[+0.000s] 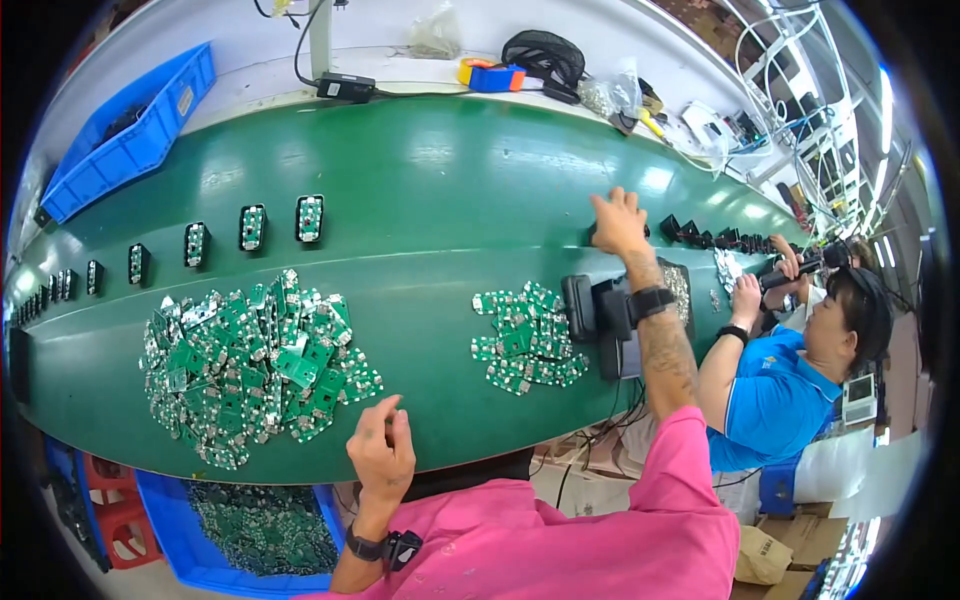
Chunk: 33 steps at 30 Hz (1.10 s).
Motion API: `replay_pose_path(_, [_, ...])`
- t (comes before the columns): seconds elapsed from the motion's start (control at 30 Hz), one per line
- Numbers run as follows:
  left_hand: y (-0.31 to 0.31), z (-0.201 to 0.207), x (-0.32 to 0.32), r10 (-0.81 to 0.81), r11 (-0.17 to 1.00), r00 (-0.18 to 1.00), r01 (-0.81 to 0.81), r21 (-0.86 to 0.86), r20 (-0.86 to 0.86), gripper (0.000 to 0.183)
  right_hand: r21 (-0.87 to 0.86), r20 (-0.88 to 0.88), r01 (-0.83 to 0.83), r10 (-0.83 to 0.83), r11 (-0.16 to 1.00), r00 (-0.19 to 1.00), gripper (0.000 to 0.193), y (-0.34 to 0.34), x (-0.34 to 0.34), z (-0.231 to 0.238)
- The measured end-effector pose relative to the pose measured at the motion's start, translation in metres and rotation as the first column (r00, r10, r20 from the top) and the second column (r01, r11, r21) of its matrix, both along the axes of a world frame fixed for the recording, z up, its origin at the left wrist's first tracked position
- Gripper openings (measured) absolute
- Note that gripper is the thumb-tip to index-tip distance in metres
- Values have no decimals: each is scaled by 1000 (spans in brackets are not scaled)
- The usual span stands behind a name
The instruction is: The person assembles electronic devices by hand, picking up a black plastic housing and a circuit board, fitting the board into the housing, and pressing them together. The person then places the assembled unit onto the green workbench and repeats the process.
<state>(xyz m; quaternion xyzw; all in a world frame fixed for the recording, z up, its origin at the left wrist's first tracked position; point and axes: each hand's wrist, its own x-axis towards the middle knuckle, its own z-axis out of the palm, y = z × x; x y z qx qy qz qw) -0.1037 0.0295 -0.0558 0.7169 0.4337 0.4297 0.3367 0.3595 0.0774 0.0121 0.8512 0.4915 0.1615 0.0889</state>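
My left hand (383, 455) is held over the near edge of the green table, fingers curled in and nothing visible in them. It is beside a large heap of green circuit boards (250, 365). My right hand (620, 225) reaches across to the far right with fingers spread. Under its palm a dark case (597, 236) shows in part; whether the two touch is hidden. A smaller group of circuit boards (525, 338) lies left of my right forearm. Between them and the forearm stand black box-like devices (597, 312), partly covered by the wrist.
A row of black cases with boards (253, 228) runs along the left. Empty-looking black cases (705, 236) line the right, near a co-worker in a blue shirt (775, 385). Blue bins stand at the back left (135, 140) and below the table (160, 520). A tape roll (490, 76) lies on the ledge.
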Motion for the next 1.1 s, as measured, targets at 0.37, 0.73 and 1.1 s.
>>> replay_pose_path(0.37, [-17,25,19,-99,974,984,127,-188,150,51,101,-458,-228,249,968,853,43,-32,-116,39])
replay_pose_path(0.73, [-13,-1,12,-173,895,944,270,-355,282,84,453,-512,-211,447,866,734,58,-132,-258,-8])
replay_pose_path(1.1, [-11,2,7,-171,856,902,335,-394,396,95,278,-529,-287,395,917,751,68,-196,-291,-50])
